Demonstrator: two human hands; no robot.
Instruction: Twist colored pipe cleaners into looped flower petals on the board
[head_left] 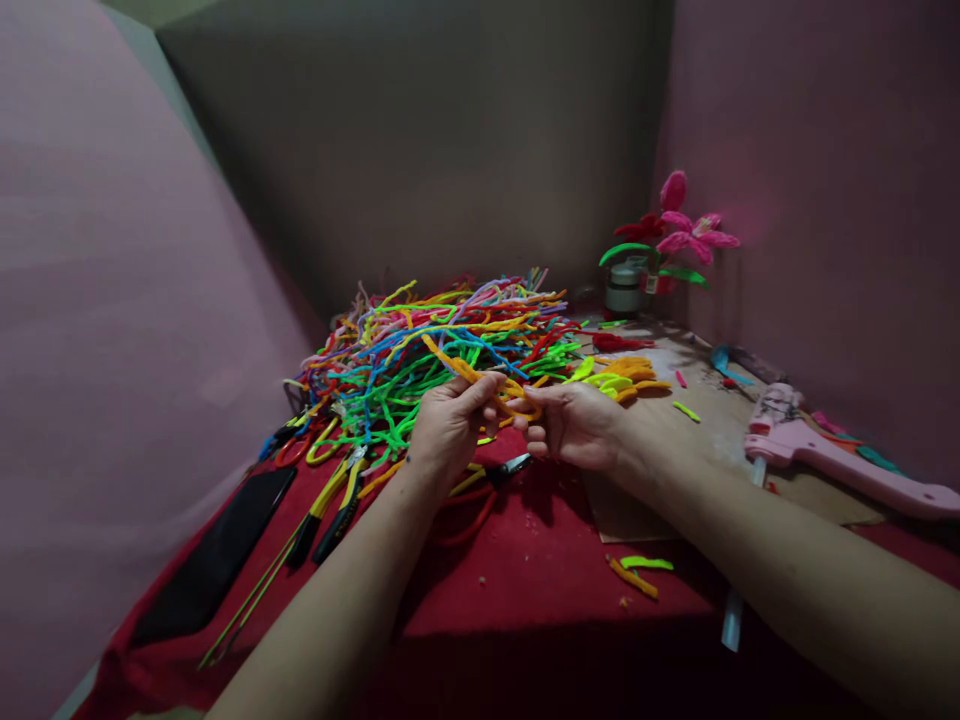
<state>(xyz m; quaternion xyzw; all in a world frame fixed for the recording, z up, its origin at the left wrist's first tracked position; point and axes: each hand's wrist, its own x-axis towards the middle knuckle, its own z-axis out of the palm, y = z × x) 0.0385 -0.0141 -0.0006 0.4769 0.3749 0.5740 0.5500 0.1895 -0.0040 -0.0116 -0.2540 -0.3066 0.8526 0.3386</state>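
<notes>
Here the left hand (450, 412) pinches an orange pipe cleaner (465, 370) between thumb and fingers, one end of it poking out up and to the left of the grip, and the right hand (574, 425) has its thumb and fingertips closed on the looped part at the other side. So the orange strand sits between the two hands, over the red cloth (525, 575). Just beyond the grip spreads a big tangled pile of coloured pipe cleaners (442, 340), green ones nearest. To the left of the hands, there lie yellow-and-black pliers (330, 510) and, farther left, a flat black object (217, 550). Right of the grip, orange and yellow fuzzy pieces (626, 378) bunch together; farther right rests a pink glue gun (832, 455), and beyond, to the right, stands a pink fuzzy flower (699, 235).
</notes>
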